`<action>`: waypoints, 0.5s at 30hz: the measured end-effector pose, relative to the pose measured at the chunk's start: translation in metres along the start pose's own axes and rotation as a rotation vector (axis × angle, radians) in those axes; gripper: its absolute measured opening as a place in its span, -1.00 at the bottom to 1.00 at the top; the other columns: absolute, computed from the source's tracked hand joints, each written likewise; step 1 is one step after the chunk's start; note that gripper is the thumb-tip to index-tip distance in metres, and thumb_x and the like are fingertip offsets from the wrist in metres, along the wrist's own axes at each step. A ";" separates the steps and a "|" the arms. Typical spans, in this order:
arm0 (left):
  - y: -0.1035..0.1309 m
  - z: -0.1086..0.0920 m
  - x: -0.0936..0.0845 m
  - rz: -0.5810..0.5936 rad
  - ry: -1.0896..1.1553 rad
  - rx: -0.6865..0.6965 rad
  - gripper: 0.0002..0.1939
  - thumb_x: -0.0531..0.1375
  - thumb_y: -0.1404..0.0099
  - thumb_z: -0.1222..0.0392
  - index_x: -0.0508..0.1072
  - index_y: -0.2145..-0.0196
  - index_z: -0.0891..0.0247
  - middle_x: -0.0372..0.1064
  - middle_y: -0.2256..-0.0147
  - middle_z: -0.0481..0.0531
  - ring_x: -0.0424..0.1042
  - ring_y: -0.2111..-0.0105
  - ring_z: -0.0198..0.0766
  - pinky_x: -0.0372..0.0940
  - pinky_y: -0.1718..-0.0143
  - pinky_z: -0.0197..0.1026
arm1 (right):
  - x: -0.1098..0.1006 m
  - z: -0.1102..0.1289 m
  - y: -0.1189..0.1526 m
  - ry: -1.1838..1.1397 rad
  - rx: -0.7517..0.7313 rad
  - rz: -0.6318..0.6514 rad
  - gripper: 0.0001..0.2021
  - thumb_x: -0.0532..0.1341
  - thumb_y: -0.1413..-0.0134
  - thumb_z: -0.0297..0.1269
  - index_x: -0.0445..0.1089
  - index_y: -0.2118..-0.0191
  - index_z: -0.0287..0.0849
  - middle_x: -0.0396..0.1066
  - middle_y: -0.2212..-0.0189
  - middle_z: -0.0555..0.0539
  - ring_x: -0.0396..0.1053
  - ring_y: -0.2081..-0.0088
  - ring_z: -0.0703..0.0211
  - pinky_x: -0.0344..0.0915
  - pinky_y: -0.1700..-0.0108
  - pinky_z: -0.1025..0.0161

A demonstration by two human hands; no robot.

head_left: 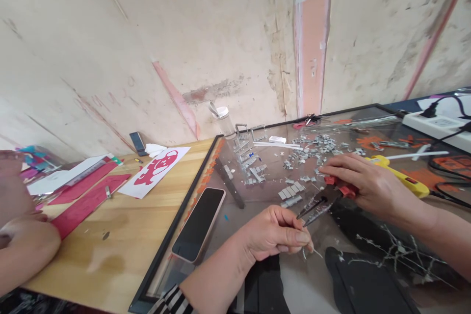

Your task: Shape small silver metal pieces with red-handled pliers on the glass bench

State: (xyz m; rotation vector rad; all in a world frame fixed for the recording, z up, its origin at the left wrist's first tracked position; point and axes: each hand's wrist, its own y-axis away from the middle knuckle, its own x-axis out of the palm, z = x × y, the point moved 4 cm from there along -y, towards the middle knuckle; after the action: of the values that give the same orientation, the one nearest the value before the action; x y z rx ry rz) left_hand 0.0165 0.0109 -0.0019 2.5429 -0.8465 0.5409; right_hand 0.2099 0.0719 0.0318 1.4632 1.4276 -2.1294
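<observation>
My right hand [368, 184] is closed on red-handled pliers [340, 187], whose long dark jaws point down and left. The jaw tips reach the fingertips of my left hand [281, 235]. My left hand is pinched on a thin wire [316, 253], with a short end showing below the fingers. Whether the jaws grip the wire cannot be made out. Small grey metal pieces [292, 190] lie on the glass tabletop just beyond my hands. Twisted silvery wire [401, 250] lies below my right forearm.
A phone [198, 224] lies left of my left hand. A yellow glue gun [408, 181] and a white power strip [437, 125] are at the right. A clear bottle [225, 122] stands behind. Another person's arm [29, 250] rests on the wooden table [147, 225].
</observation>
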 end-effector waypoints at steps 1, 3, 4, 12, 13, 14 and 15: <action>0.001 0.000 0.000 0.001 -0.006 -0.010 -0.66 0.44 0.26 0.12 0.39 0.66 0.37 0.37 0.64 0.01 0.08 0.75 -0.55 -0.20 0.68 -0.32 | 0.001 0.001 0.000 -0.016 0.009 0.008 -0.59 0.06 0.05 -0.58 0.32 0.06 -0.11 0.34 0.13 -0.16 0.30 0.11 0.05 0.32 0.14 0.11; 0.001 0.000 0.001 0.008 -0.019 -0.030 -0.66 0.44 0.27 0.11 0.41 0.65 0.38 0.37 0.64 0.01 0.10 0.74 -0.53 -0.17 0.67 -0.32 | 0.003 0.003 0.000 -0.046 0.021 0.017 -0.59 0.06 0.05 -0.59 0.33 0.07 -0.12 0.35 0.13 -0.16 0.30 0.11 0.05 0.31 0.14 0.12; 0.002 0.001 0.000 0.019 -0.024 -0.038 -0.66 0.44 0.26 0.11 0.42 0.64 0.39 0.37 0.64 0.01 0.11 0.74 -0.53 -0.15 0.66 -0.32 | 0.004 0.004 0.001 -0.059 0.023 0.024 -0.59 0.06 0.05 -0.59 0.33 0.07 -0.12 0.35 0.14 -0.16 0.30 0.11 0.06 0.31 0.14 0.13; 0.001 0.008 0.001 0.111 -0.023 -0.061 -0.65 0.43 0.24 0.08 0.48 0.60 0.42 0.36 0.63 0.03 0.09 0.73 -0.52 -0.16 0.67 -0.31 | 0.012 0.008 0.001 -0.152 -0.032 0.045 -0.66 0.07 -0.04 -0.52 0.34 0.07 -0.07 0.36 0.18 -0.12 0.33 0.18 0.13 0.33 0.20 0.17; 0.001 0.008 0.001 0.114 -0.019 -0.064 -0.65 0.43 0.25 0.07 0.48 0.59 0.42 0.36 0.64 0.03 0.10 0.73 -0.51 -0.15 0.67 -0.31 | 0.012 0.008 0.001 -0.152 -0.025 0.036 -0.66 0.07 -0.03 -0.51 0.34 0.08 -0.07 0.37 0.18 -0.12 0.33 0.17 0.12 0.34 0.20 0.16; 0.001 0.008 0.001 0.116 -0.014 -0.068 -0.64 0.44 0.26 0.07 0.49 0.59 0.41 0.36 0.64 0.02 0.11 0.73 -0.51 -0.14 0.67 -0.31 | 0.012 0.009 0.000 -0.153 -0.020 0.023 -0.65 0.08 -0.02 -0.51 0.35 0.08 -0.06 0.38 0.17 -0.12 0.34 0.17 0.11 0.34 0.20 0.16; 0.002 0.008 0.001 0.115 -0.009 -0.070 -0.64 0.44 0.27 0.06 0.49 0.60 0.41 0.36 0.64 0.02 0.11 0.73 -0.51 -0.13 0.67 -0.31 | 0.011 0.009 0.000 -0.155 -0.019 0.009 -0.65 0.08 -0.02 -0.51 0.35 0.08 -0.06 0.38 0.17 -0.12 0.35 0.17 0.11 0.34 0.19 0.15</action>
State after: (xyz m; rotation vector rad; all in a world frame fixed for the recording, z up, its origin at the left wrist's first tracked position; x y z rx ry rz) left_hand 0.0184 0.0048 -0.0080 2.4466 -1.0022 0.5259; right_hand 0.1988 0.0683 0.0231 1.2645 1.3789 -2.1645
